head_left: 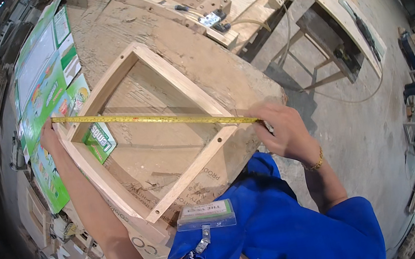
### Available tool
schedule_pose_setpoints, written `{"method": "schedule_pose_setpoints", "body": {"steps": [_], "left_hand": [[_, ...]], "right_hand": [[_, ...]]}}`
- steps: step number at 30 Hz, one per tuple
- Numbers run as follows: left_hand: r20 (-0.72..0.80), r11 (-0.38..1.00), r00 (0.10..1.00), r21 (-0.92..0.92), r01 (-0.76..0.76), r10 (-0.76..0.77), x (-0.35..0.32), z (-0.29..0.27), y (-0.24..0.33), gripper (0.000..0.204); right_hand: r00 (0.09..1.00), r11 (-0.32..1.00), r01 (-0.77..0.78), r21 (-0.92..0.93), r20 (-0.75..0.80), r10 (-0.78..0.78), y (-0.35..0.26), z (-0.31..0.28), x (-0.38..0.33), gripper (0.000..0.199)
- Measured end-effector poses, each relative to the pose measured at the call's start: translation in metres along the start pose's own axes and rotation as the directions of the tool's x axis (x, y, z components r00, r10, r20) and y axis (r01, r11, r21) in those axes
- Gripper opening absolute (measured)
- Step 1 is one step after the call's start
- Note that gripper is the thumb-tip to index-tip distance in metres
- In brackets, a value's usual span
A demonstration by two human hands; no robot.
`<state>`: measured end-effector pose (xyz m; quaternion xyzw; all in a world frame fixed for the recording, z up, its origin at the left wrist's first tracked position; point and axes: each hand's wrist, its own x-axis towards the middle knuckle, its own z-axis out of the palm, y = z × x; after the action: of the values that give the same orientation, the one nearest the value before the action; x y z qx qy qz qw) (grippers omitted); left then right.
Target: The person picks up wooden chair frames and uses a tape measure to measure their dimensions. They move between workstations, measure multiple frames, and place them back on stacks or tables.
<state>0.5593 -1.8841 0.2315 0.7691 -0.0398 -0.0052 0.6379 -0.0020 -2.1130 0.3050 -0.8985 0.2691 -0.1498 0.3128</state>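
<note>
One workbench (208,69), dusty, carries all items. Wooden frame (177,79), four-sided, lies flat at bench centre. Green printed cartons (39,75) at 9 o'clock of frame. Yellow tape measure (153,118) stretched taut corner to corner across frame, 9 to 4 o'clock. Left hand (48,137) pins tape end on left corner, fingers closed over it. Right hand (287,130) pinches tape at right corner, fingers curled tight.

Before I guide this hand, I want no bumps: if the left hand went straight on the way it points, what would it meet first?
Probably the green printed cardboard just beyond the left hand, which pins the tape at the frame corner; depth is unclear.
</note>
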Motion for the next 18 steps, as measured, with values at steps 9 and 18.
{"method": "schedule_pose_setpoints", "body": {"steps": [9, 18], "left_hand": [[0.076, 0.979, 0.988, -0.139, 0.147, -0.137, -0.023, 0.009, 0.011, 0.022], [0.112, 0.986, 0.986, -0.097, 0.136, -0.125, -0.005, 0.006, 0.001, 0.024]], "right_hand": [[0.978, 0.998, -0.043, -0.056, -0.207, 0.03, -0.005, 0.023, -0.003, 0.007], [0.972, 0.994, -0.071, -0.082, -0.229, 0.051, -0.007, 0.025, -0.005, 0.004]]}}
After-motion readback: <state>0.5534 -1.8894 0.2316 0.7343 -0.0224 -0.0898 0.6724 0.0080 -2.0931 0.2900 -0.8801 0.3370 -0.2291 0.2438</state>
